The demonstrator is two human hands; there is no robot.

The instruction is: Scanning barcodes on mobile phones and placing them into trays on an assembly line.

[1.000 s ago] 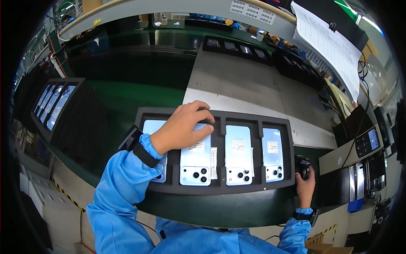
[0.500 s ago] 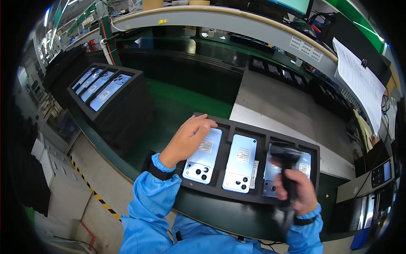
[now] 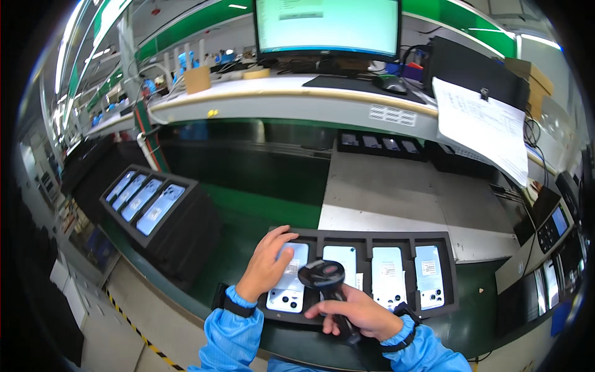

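Note:
A black foam tray lies before me with light-blue phones in its slots, camera ends toward me. My left hand rests at the tray's far left corner, fingers outstretched and thumb over the leftmost phone. My right hand is closed around the handle of a black handheld barcode scanner. The scanner's head is above the gap between the leftmost phone and the second phone, whose lower part it and the hand hide. The third phone and the rightmost phone bear white labels.
A stack of black trays holding phones stands at left. Behind my tray lies a grey metal plate, with another phone tray at its back. Above are a shelf with a monitor, a mouse and hanging paper sheets.
My right hand has carried the scanner left, from the right-hand phones to the leftmost two. My left hand stays at the tray's left corner. The view has tilted up, showing the monitor.

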